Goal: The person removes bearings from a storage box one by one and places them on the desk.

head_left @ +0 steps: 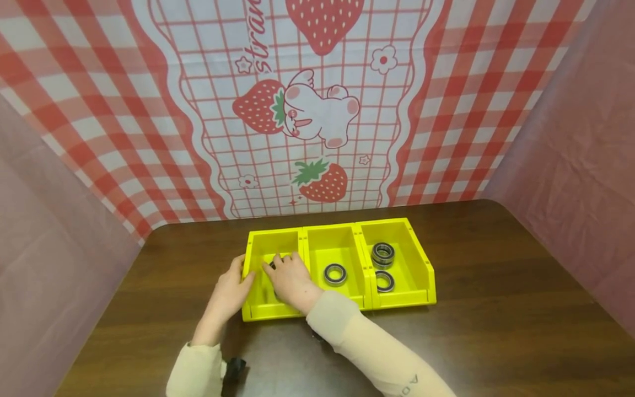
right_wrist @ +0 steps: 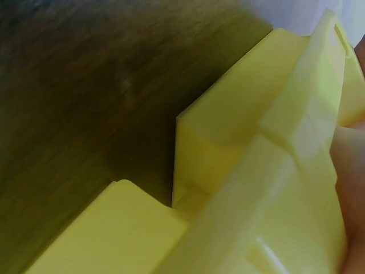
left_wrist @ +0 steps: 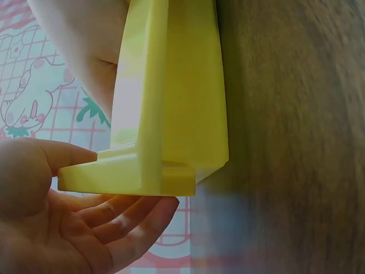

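Three yellow bins stand joined side by side. My left hand (head_left: pixel 230 289) grips the left wall of the left bin (head_left: pixel 273 313); in the left wrist view the thumb lies over the rim (left_wrist: pixel 122 180) and the fingers are beneath it. Inside that same bin is my right hand (head_left: pixel 292 278), fingers pointing down. A dark round part (head_left: pixel 272 265) shows beside its fingertips, mostly covered, so whether they pinch it is hidden. One ball bearing (head_left: pixel 326 274) lies flat in the middle bin. The right wrist view shows mainly yellow bin walls (right_wrist: pixel 228 114).
In the right bin (head_left: pixel 428 270), two bearings (head_left: pixel 375 254) are stacked towards the back and another bearing (head_left: pixel 391 283) lies near the front. The bins rest on a brown wooden table (head_left: pixel 496 309). Behind it hangs a strawberry-print cloth (head_left: pixel 446 110).
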`<state>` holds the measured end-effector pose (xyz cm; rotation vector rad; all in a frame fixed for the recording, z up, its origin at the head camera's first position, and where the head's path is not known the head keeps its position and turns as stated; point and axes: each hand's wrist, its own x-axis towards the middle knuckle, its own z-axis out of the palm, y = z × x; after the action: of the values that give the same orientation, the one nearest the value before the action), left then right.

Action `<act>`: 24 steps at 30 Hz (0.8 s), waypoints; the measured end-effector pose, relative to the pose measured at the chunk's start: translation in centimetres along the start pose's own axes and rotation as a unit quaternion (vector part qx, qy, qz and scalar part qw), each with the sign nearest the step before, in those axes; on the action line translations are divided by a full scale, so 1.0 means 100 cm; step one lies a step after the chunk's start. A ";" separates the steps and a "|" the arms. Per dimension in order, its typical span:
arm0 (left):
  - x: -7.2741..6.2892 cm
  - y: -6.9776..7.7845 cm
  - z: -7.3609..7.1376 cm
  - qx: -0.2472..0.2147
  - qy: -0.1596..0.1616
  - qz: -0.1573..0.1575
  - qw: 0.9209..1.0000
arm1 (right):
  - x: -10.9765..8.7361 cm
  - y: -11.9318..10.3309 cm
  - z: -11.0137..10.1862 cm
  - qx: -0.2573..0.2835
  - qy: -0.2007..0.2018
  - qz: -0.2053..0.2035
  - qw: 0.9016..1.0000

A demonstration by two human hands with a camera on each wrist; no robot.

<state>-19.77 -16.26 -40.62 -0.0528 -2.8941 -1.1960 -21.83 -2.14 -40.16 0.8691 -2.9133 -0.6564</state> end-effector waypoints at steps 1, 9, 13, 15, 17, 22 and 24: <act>0.000 0.000 0.000 0.000 -0.001 0.000 1.000 | 0.000 0.000 0.000 -0.001 0.003 0.000 1.000; -0.001 0.000 0.000 -0.002 -0.005 0.000 1.000 | -0.002 0.001 0.003 0.010 0.016 -0.006 1.000; -0.001 -0.001 -0.001 -0.003 -0.007 0.003 1.000 | -0.001 0.001 0.003 0.021 0.015 -0.006 1.000; -0.001 -0.002 -0.002 -0.004 -0.010 0.004 1.000 | -0.001 0.001 0.003 0.017 0.017 -0.006 1.000; -0.001 -0.002 -0.002 -0.003 -0.014 0.004 1.000 | -0.001 0.001 0.002 0.012 0.022 -0.006 1.000; -0.001 -0.002 -0.003 0.006 -0.026 -0.001 1.000 | -0.002 0.002 0.002 0.008 0.028 -0.008 1.000; -0.002 -0.001 -0.004 0.008 -0.030 -0.004 1.000 | -0.001 0.002 0.002 0.014 0.028 -0.011 0.999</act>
<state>-19.60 -16.64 -40.46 -0.0785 -2.9570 -1.1940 -21.82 -1.88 -40.22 0.9078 -2.8750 -0.5843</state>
